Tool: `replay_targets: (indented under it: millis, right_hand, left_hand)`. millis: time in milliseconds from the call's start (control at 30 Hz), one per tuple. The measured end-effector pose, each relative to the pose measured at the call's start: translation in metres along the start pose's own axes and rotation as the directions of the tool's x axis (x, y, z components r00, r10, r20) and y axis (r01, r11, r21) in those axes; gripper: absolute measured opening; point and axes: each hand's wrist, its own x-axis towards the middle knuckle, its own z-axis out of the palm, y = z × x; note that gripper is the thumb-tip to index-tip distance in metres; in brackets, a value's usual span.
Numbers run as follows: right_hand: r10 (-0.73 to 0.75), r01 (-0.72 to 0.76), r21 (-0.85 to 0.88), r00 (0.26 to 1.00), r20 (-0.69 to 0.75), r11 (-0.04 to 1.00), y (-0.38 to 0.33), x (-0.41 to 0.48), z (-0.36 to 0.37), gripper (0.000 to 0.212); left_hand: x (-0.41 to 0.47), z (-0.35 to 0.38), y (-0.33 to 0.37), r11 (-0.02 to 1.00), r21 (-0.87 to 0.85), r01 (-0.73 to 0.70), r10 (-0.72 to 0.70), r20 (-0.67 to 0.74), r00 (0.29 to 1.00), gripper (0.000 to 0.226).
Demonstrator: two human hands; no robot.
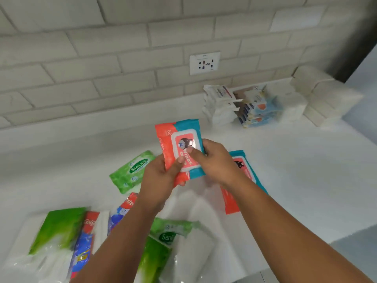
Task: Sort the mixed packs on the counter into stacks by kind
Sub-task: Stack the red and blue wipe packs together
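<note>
Both hands hold a coral-and-teal wipes pack above the white counter. My left hand grips its lower left edge with the thumb on its face. My right hand grips its right side, thumb on the lid. A second coral-and-teal pack lies on the counter under my right forearm, partly hidden. A green Sanicare pack lies flat to the left. Near the front lies a jumble of green packs, red-and-blue Colgate packs and white tissue packs.
At the back right, against the tiled wall, stand stacks of white packs, blue-and-orange packs and white tissue packs. A wall socket sits above the counter. The counter's edge runs along the lower right.
</note>
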Motion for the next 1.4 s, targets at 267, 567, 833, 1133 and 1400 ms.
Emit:
replay_targets:
  millis: [267, 567, 833, 1133, 1400]
  right_hand:
    - [-0.018, 0.001, -0.110, 0.988, -0.157, 0.994, 0.043, -0.020, -0.058, 0.045]
    - [0.027, -0.083, -0.320, 0.984, -0.175, 0.944, 0.086, -0.032, -0.102, 0.049]
    - [0.038, -0.089, -0.456, 0.992, -0.119, 0.885, 0.107, -0.038, -0.113, 0.048]
    - [0.219, -0.226, -0.099, 0.973, -0.077, 0.969, 0.119, -0.039, -0.127, 0.062]
    - [0.213, -0.256, 0.307, 0.963, 0.166, 0.917, 0.119, -0.048, -0.112, 0.035]
  left_hand:
    - [-0.008, 0.074, -0.004, 0.993, -0.043, 0.105, -0.100, 0.115, 0.988, 0.022]
    - [-0.019, 0.132, -0.022, 0.965, 0.216, 0.150, -0.177, 0.112, 0.978, 0.031]
    - [-0.021, 0.146, -0.034, 0.731, 0.682, 0.025, -0.068, 0.037, 0.997, 0.057]
    - [-0.022, 0.132, -0.041, 0.875, 0.420, 0.240, -0.183, -0.171, 0.968, 0.091]
    - [-0.037, 0.159, -0.056, 0.948, -0.074, 0.310, -0.307, 0.058, 0.950, 0.045]
